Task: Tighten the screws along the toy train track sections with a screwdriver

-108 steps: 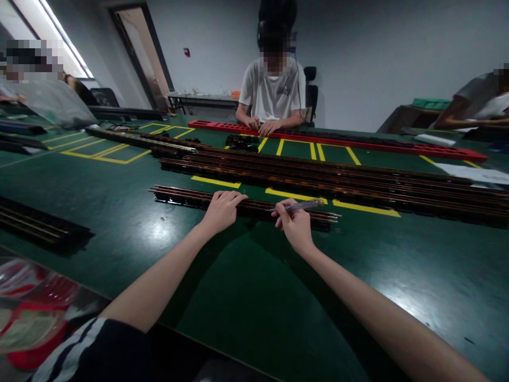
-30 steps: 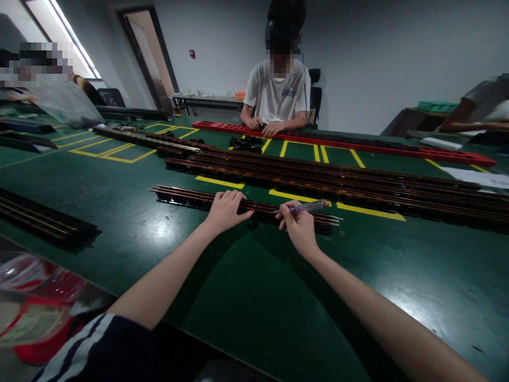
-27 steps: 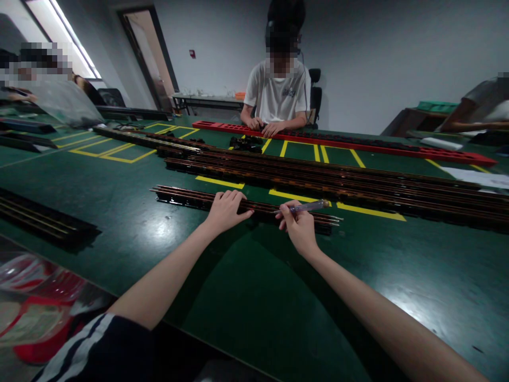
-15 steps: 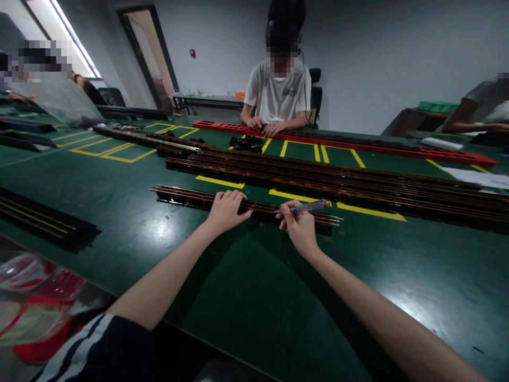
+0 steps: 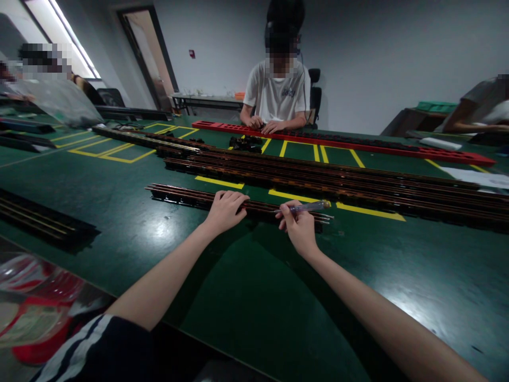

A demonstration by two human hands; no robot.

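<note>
A dark strip with thin copper-coloured rods (image 5: 183, 195) lies across the green table (image 5: 246, 297) in front of me. My left hand (image 5: 227, 212) is wrapped over the middle of this strip, thumb on the near side and fingertips on the far side. In my right hand (image 5: 296, 225) is a screwdriver with a clear handle (image 5: 314, 206), its tip pointing left over the strip. The strip's right end, with bare rod tips, sticks out beyond my right hand. Where the screwdriver tip meets the strip is too small to tell.
Behind the strip lies a long bundle of similar dark strips (image 5: 338, 180). Another dark piece (image 5: 43, 217) is at the left. Across the table a person (image 5: 278, 95) works at a long red rail (image 5: 358, 143). Red-labelled bottles (image 5: 43, 313) stand below the table's left edge.
The strip has shifted a little to the left, together with a small movement of my left thumb. My right hand and the screwdriver have stayed nearly in place.
</note>
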